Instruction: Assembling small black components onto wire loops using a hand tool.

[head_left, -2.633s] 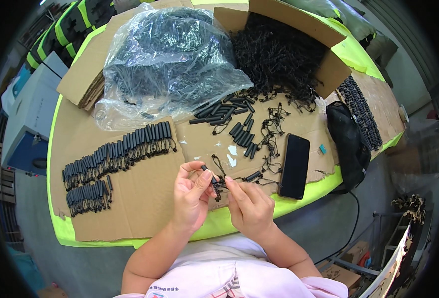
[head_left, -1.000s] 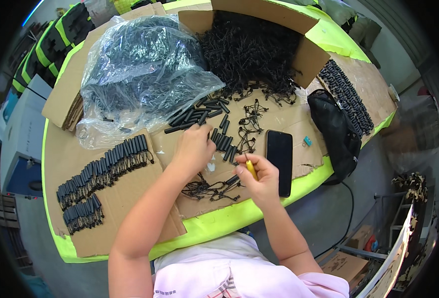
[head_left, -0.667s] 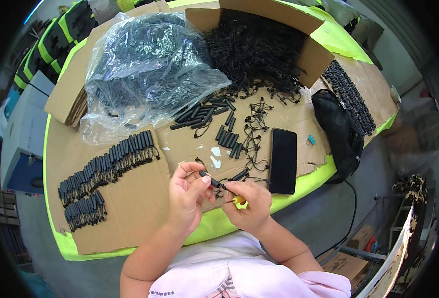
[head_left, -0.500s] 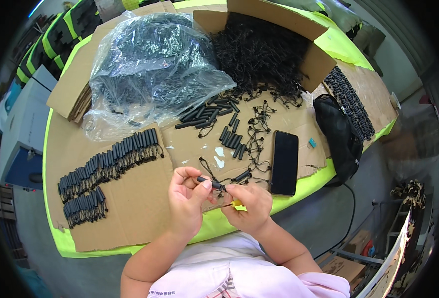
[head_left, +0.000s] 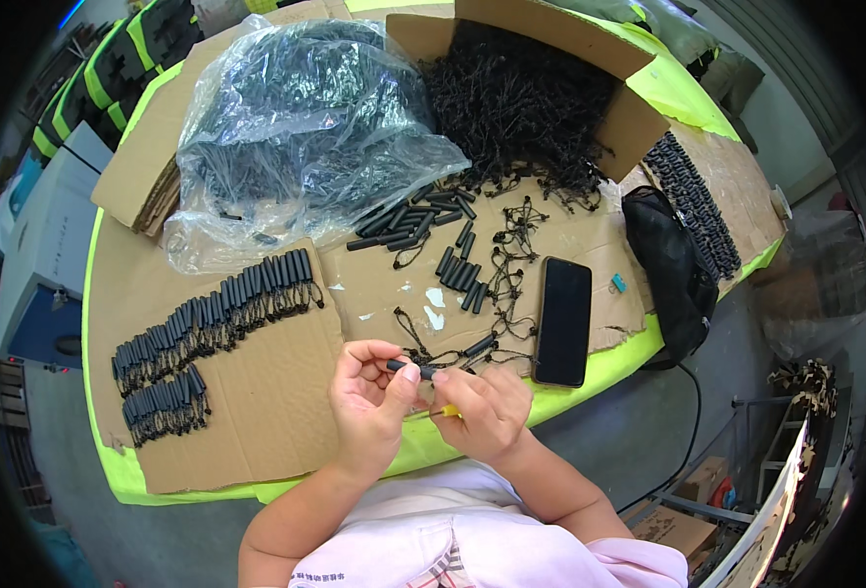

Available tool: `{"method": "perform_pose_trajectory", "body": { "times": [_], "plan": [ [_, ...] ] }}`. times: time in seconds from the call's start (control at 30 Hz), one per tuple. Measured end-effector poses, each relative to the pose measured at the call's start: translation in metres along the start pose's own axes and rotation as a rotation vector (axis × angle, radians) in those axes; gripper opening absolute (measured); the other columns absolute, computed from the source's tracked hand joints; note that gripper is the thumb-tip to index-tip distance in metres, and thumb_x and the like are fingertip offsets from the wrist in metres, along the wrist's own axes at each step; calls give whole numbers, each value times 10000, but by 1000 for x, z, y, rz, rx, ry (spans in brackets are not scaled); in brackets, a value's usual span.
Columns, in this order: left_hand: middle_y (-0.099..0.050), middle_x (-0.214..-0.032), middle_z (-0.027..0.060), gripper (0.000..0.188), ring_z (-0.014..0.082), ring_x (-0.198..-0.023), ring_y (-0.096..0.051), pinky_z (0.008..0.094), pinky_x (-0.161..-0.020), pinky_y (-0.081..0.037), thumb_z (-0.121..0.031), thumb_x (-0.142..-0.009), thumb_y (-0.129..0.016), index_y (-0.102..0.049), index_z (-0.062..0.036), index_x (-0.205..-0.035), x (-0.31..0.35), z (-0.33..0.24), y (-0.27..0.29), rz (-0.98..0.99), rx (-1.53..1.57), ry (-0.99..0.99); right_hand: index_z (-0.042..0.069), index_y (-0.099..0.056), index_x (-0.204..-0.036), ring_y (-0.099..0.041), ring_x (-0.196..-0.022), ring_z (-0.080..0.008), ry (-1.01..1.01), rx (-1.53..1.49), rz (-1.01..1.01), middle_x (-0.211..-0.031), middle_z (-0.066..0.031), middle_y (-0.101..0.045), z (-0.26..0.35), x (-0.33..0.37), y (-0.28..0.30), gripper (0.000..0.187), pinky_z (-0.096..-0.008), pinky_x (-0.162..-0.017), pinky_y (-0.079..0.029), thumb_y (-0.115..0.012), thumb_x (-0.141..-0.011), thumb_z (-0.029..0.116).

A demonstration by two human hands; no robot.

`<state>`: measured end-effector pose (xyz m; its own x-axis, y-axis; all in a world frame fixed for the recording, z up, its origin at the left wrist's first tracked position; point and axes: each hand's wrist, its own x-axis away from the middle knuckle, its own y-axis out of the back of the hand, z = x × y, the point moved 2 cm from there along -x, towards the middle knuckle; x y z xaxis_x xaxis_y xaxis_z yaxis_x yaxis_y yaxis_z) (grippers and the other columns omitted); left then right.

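Note:
Near the table's front edge, my left hand (head_left: 366,404) pinches a short black tube (head_left: 404,368) between thumb and fingers. Close against it, my right hand (head_left: 489,410) has its fingertips at the tube's right end, where black cord seems to gather. Curled in that same hand is a small yellow-handled tool (head_left: 448,412) with a thin shaft; its tip is hard to make out. Just beyond the hands lie looped black cords (head_left: 418,343) and another tube (head_left: 480,345) with cord. Farther off are loose black tubes (head_left: 460,272) and a strand of knotted cords (head_left: 513,240).
Left on the cardboard (head_left: 266,402) lie rows of corded tubes (head_left: 222,309). Behind stand a clear plastic bag (head_left: 306,127) of black pieces and a carton (head_left: 551,39) heaped with black cords. A phone (head_left: 562,323), a black pouch (head_left: 668,265) and a teal clip (head_left: 618,282) lie right.
My right hand has shifted slightly left and turned, its fingers closer over the tube's end. The yellow-handled tool has moved a little left and down with it. My left hand keeps its pinch.

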<state>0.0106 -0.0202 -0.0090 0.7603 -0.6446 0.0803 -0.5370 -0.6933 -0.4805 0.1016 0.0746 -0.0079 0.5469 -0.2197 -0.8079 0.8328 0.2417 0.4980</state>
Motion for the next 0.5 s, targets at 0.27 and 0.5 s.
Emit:
{"method": "perform_pose_trajectory", "body": {
  "times": [0.27,0.5],
  "plan": [
    [-585,-876,54,309,81,-731,-551,209,-582,-485,-54,-838,-591,-516,3,-1132,9,0,5,64,36,32,1,-497,-1032,-605,-652,-161,-546,-799,82,-879,-115,-618,7,13,-7,317,-270,-614,-509,-595,-737,-61],
    [-594,-831,50,312,72,-705,-539,191,-558,-446,-66,-846,-588,-513,1,-1140,16,-1,13,47,-91,-1,8,-461,-1059,-551,-695,-79,-960,-1110,168,-916,-84,-589,17,15,-9,277,-207,-562,-450,-560,-806,-47]
  ]
}}
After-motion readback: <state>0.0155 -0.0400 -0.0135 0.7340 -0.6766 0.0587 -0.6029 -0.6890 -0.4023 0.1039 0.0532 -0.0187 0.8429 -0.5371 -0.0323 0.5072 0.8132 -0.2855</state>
